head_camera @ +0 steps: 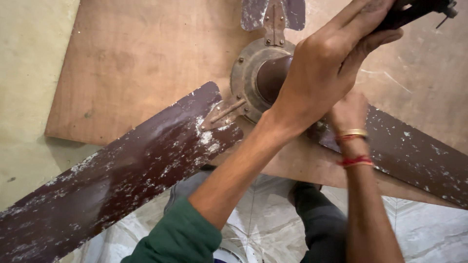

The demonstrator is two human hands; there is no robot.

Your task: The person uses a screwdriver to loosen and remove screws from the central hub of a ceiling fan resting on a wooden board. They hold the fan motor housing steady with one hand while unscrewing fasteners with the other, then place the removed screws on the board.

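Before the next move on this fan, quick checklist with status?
1. Left hand grip on the dark tool: ok, fingers wrapped round it.
2. Right hand at the fan motor housing: cannot tell its grip, the left hand covers it.
3. Fan resting on the plywood sheet: ok, lying flat.
4. Blade bracket screws: cannot tell if tight; bracket is in place.
5. Left blade: not ok, paint flaking and it overhangs the sheet edge.
6. Tool tip: cannot tell, cut off at the frame edge.

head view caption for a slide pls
Left hand grips a dark tool handle above a worn ceiling fan hub; right hand steadies underneath.
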